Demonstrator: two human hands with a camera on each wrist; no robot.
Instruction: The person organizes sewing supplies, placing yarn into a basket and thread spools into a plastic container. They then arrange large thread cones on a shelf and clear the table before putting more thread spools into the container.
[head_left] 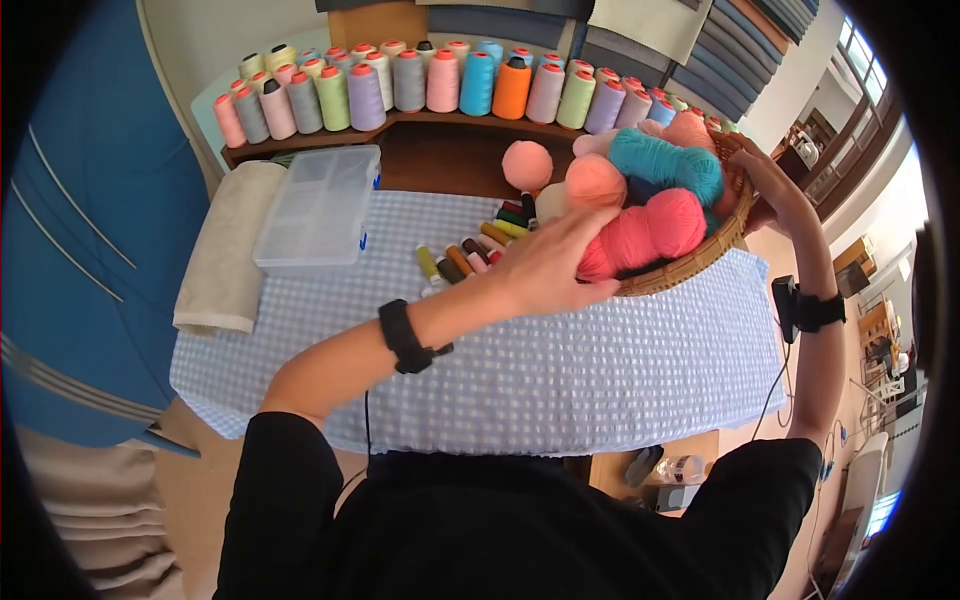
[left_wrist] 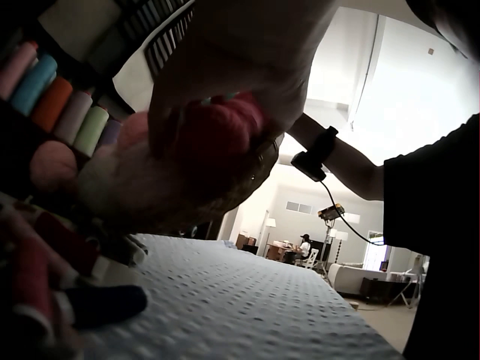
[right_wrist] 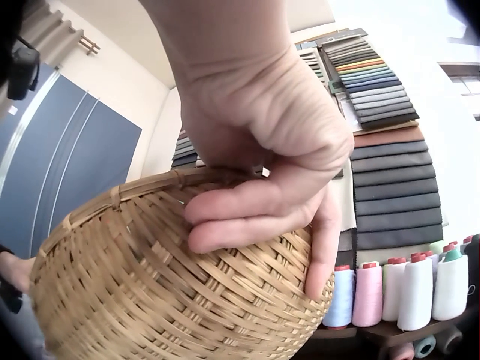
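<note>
A woven bamboo basket (head_left: 735, 225) full of yarn tilts to the left over the right part of the table. My right hand (right_wrist: 270, 157) grips its rim, fingers spread down over the outer weave. My left hand (head_left: 550, 262) lies against a coral-pink skein of yarn (head_left: 640, 240) at the basket's lower side, fingers fairly straight. Beside that skein are a peach yarn ball (head_left: 596, 182) and a teal skein (head_left: 665, 160). Another peach ball (head_left: 527, 165) sits apart, left of the basket. Small thread spools (head_left: 455, 262) in several colours lie beneath and beyond my left hand.
A clear plastic compartment box (head_left: 318, 215) and a rolled beige cloth (head_left: 232, 250) lie on the left of the checked tablecloth (head_left: 480, 380). Large thread cones (head_left: 443, 82) line the curved shelf at the back. Fabric samples (right_wrist: 396, 187) hang behind it.
</note>
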